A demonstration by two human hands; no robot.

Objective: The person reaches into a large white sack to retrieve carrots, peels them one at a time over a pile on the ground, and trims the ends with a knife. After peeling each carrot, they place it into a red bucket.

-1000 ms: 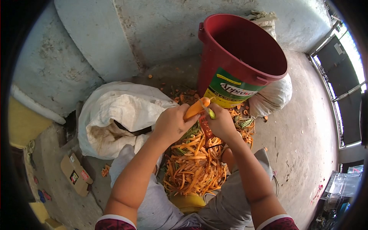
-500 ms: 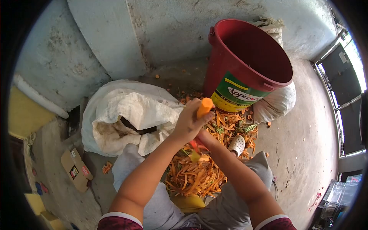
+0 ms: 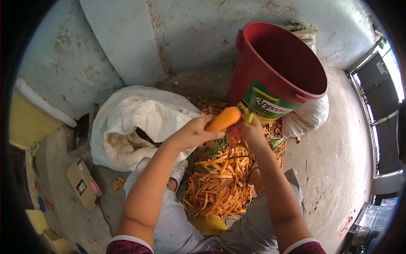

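My left hand (image 3: 195, 132) is closed around a peeled orange carrot (image 3: 224, 119), its rounded end pointing to the right. Close beside that end, my right hand (image 3: 253, 132) grips a small tool with a yellow-green part (image 3: 250, 117); its exact kind is blurred and partly covered by the fingers. Below both hands, a heap of orange carrot peelings (image 3: 220, 182) lies between my legs, mixed with some green stalks. A red thing with holes (image 3: 236, 136) shows under my right hand, mostly hidden.
A large dark red bucket (image 3: 241, 72) with a green and yellow label stands ahead on the right. To the left lies a white woven sack (image 3: 127, 101), its mouth gaping. Another full sack (image 3: 311, 117) sits behind the bucket. A flattened cardboard piece (image 3: 84, 186) rests on the floor.
The carrot has turned from pointing up at me to lying slantwise toward the right. My crossed hands have come apart, and the right hand has risen beside the carrot's end.
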